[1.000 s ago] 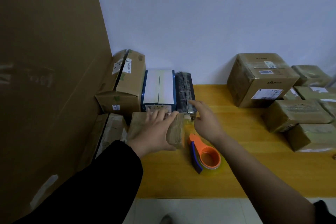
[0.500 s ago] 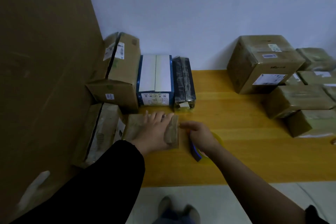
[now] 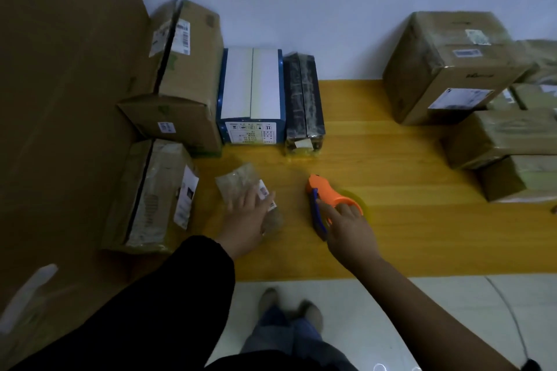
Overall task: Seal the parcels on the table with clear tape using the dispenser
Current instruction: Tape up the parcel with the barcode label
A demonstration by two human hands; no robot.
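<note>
Left hand (image 3: 247,221) flat on small parcel (image 3: 236,187); right hand (image 3: 349,227) curled around orange dispenser (image 3: 321,191).

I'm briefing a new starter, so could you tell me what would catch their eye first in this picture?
The orange dispenser, near the front edge of the table, stands out, with the right hand holding it. Just left, the left hand presses a small parcel flat. Brown boxes crowd both ends.
</note>
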